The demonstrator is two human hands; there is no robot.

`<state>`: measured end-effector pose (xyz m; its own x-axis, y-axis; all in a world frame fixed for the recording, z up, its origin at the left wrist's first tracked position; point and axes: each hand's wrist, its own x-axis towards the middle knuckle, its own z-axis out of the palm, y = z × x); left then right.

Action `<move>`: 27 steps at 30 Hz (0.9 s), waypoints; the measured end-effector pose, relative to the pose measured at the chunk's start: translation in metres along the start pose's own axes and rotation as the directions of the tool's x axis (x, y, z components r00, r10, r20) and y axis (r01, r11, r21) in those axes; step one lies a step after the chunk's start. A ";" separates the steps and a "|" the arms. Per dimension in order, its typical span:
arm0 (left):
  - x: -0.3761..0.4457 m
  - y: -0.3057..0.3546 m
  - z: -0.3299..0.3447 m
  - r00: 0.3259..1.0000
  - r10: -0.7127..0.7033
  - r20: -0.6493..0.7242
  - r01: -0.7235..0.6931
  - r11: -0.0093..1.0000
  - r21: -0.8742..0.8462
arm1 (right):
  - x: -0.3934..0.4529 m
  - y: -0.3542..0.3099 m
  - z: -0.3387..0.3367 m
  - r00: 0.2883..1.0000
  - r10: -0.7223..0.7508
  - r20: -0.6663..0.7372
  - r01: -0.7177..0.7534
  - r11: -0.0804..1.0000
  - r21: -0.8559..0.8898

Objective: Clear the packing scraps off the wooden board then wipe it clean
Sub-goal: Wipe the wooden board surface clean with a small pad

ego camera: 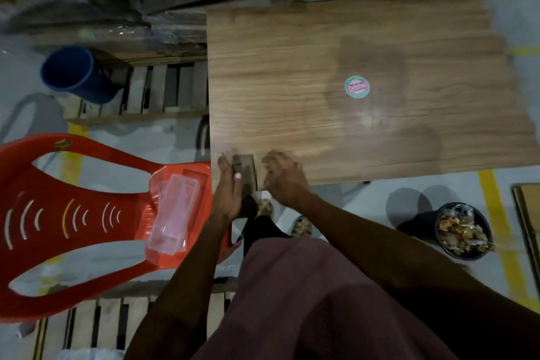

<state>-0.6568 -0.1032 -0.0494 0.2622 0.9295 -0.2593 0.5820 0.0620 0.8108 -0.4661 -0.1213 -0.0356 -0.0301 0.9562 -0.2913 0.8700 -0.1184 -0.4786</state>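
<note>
Both hands met at the near left corner of the brown wood-grain board (321, 67): my left hand (228, 193) lay flat against a small grey-brown cardboard scrap (245, 169), fingers straight. My blurred right hand (285, 177) sat beside it; I could not tell its grip. A round green sticker (356, 86) remained mid-board.

The wooden board (292, 73) is light brown with wavy darker lines; its round sticker (356, 86) is green, white and red; the chair (87, 213) is bright orange-red with white and yellow curved stripes; the bucket (76, 74) is dark blue; the floor (336, 199) is grey with yellow lines.
</note>
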 end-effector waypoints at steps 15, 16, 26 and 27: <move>0.038 -0.036 -0.062 0.974 0.126 0.191 -0.182 0.931 0.315 | -0.032 -0.006 0.021 0.942 0.322 -0.097 -0.323 0.946 0.003; 0.040 -0.032 -0.063 0.969 0.127 0.213 -0.194 0.924 0.330 | -0.034 -0.006 0.019 0.908 0.402 -0.114 -0.405 0.914 -0.003; 0.027 -0.014 -0.032 0.968 0.032 0.248 -0.209 0.645 0.735 | -0.019 -0.035 0.038 0.974 0.211 0.087 -0.192 0.963 -0.187; 0.023 -0.016 -0.030 0.971 0.032 0.239 -0.203 0.644 0.738 | -0.021 -0.030 0.037 0.969 0.241 0.052 -0.226 0.953 -0.202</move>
<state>-0.6833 -0.0717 -0.0530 0.4570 0.8175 -0.3505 0.8894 -0.4168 0.1877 -0.5095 -0.1480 -0.0455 0.1549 0.8844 -0.4404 0.9353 -0.2747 -0.2229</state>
